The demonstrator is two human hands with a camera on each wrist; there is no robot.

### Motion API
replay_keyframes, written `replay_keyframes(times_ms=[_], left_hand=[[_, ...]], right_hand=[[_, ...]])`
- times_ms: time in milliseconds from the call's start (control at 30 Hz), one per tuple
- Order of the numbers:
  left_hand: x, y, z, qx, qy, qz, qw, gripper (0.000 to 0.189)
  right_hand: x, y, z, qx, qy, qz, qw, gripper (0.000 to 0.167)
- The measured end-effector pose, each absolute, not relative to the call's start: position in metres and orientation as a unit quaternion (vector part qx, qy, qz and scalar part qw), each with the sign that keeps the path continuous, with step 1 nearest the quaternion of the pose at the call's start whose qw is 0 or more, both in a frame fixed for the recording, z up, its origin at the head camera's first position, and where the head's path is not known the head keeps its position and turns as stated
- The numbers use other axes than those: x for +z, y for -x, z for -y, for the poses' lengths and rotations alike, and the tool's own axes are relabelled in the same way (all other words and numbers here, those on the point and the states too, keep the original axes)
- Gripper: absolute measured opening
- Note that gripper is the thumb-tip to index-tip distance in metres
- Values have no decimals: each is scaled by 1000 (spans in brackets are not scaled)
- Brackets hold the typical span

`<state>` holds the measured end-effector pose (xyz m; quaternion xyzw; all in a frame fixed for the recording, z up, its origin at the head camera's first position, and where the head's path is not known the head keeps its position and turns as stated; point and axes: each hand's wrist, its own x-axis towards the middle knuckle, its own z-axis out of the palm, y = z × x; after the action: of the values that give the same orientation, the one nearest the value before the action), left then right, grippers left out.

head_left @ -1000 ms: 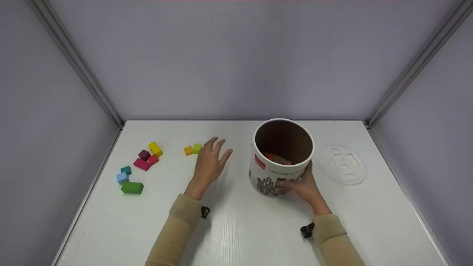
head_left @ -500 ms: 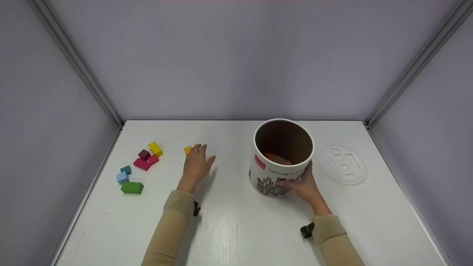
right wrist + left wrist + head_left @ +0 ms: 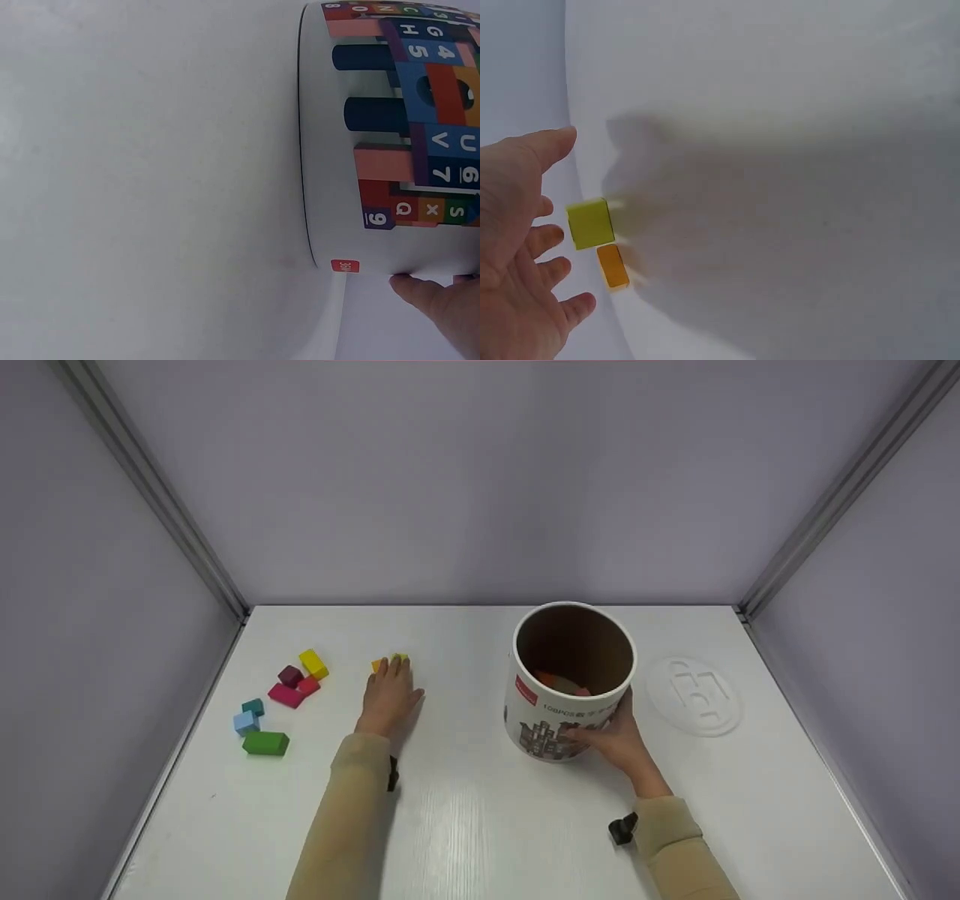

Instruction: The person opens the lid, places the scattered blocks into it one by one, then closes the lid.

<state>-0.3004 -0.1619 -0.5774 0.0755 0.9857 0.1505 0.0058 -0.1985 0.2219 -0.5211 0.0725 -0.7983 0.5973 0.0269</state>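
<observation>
My left hand (image 3: pixel 388 699) reaches over two small blocks at the back of the white table, fingers loosely bent and thumb held apart. In the left wrist view a yellow-green block (image 3: pixel 591 223) lies just beyond the fingertips. An orange block (image 3: pixel 613 266) sits close beside it. From the head view, the fingers partly cover both. A white round bucket (image 3: pixel 551 724) printed with coloured block pictures stands upright to the right. My right hand (image 3: pixel 616 735) grips its lower right side, thumb on the front and the other fingers mostly hidden behind. Several orange-red pieces (image 3: pixel 559 682) show inside it.
A clear round plastic lid (image 3: pixel 695 696) lies right of the bucket. At the left are a yellow block (image 3: pixel 313 664), a maroon cube (image 3: pixel 290 676), two red blocks (image 3: pixel 286 694), a teal block (image 3: pixel 253 706), a light blue cube (image 3: pixel 246 723) and a green block (image 3: pixel 265 743). Grey panels surround the table.
My left hand has moved left and down toward the yellow-green and orange blocks, its fingers now overlapping them. My right hand keeps its hold on the bucket, which stays in place.
</observation>
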Motion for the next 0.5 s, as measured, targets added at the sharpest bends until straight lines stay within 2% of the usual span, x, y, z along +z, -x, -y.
replay_keyframes(times_ms=[300,500], left_hand=[[-576,302,161,155,-87,-984,16,67],[-576,300,162,141,-98,-985,5,61]], right_hand=[[-522,199,-222,599,-76,796,29,124],[-524,201,-223,602,-74,795,27,125]])
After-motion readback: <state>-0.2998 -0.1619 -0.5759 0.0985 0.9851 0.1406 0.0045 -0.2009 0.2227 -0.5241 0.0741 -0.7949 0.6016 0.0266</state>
